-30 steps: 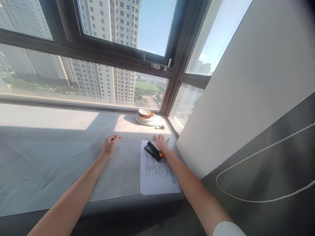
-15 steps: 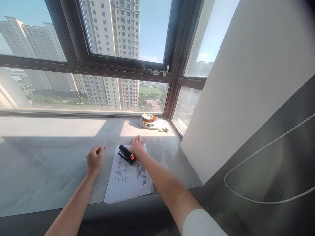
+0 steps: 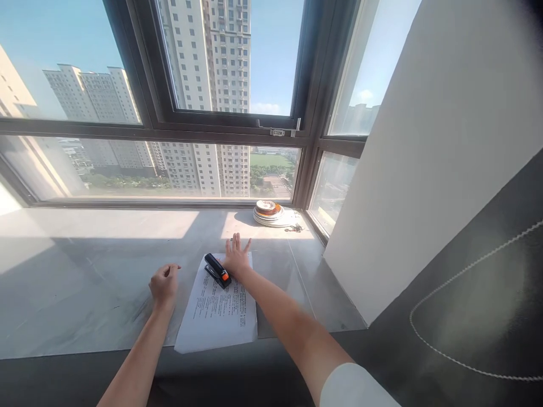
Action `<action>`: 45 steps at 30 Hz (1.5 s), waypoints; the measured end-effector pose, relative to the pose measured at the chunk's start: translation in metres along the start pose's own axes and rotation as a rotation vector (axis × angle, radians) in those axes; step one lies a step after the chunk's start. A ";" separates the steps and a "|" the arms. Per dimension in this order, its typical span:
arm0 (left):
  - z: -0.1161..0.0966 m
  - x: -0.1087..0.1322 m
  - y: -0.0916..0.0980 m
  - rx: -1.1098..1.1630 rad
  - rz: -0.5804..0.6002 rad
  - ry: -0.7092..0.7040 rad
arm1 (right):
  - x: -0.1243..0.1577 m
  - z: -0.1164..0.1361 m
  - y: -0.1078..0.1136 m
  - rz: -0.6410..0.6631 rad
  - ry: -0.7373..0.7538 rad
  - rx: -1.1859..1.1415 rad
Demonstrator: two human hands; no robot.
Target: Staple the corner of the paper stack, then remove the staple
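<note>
A printed sheet of paper (image 3: 214, 328) lies on the grey sill, its near edge reaching the sill's front edge. On its upper part rests a black stapler (image 3: 218, 271) with an orange patch at its near end. My right hand (image 3: 236, 260) is flat beside the stapler, across the paper's far edge, fingers spread. To the left of the paper, my left hand (image 3: 164, 285) is closed over the sill, thumb and fingertips pressed together. Whatever those fingers may hold is hidden.
A stack of plates and small dishes (image 3: 268, 213) stands at the back near the window corner. Small dark bits (image 3: 294, 229) lie beside it. A white slanted wall (image 3: 407, 158) bounds the right side, where a beaded cord (image 3: 449, 277) hangs. Windows (image 3: 190, 169) run along the back.
The camera view has shifted, so the window and plates appear farther right. My right hand's fingers are spread a little wider. The stapler still lies on the paper, and my left hand stays closed.
</note>
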State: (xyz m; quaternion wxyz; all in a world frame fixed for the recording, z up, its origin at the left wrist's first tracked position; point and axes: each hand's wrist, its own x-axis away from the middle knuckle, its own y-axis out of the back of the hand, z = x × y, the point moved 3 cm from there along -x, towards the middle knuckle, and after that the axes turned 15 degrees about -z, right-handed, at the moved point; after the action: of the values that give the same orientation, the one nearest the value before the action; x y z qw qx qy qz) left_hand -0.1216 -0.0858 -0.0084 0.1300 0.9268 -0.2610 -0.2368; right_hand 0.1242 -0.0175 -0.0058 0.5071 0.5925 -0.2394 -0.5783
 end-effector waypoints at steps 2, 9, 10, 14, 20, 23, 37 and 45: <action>-0.002 0.001 0.002 -0.012 0.010 -0.006 | 0.009 -0.012 0.008 0.011 0.014 0.022; -0.008 0.003 0.004 -0.007 0.030 -0.057 | 0.040 -0.077 0.040 0.005 0.021 0.054; -0.008 0.003 0.004 -0.008 0.030 -0.068 | 0.043 -0.086 0.042 0.009 0.013 0.059; -0.011 0.002 0.002 -0.027 0.063 -0.126 | 0.046 -0.107 0.044 0.023 -0.031 0.076; -0.023 0.018 0.001 -0.040 0.143 -0.178 | 0.040 -0.105 0.055 -0.007 -0.029 0.034; -0.034 0.058 -0.013 0.071 0.294 -0.205 | 0.047 -0.103 0.076 -0.166 -0.135 -0.154; -0.055 0.175 -0.060 -0.038 0.508 -0.644 | 0.114 -0.072 0.090 -0.172 -0.285 -0.432; -0.055 0.165 -0.051 0.067 0.520 -0.402 | 0.125 -0.084 0.098 -0.109 -0.210 -0.587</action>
State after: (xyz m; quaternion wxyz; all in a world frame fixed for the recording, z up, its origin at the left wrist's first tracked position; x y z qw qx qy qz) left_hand 0.0516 -0.1264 -0.0415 0.1015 0.7675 -0.5169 -0.3653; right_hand 0.2592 -0.1355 0.0091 0.5972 0.3699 -0.0814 -0.7071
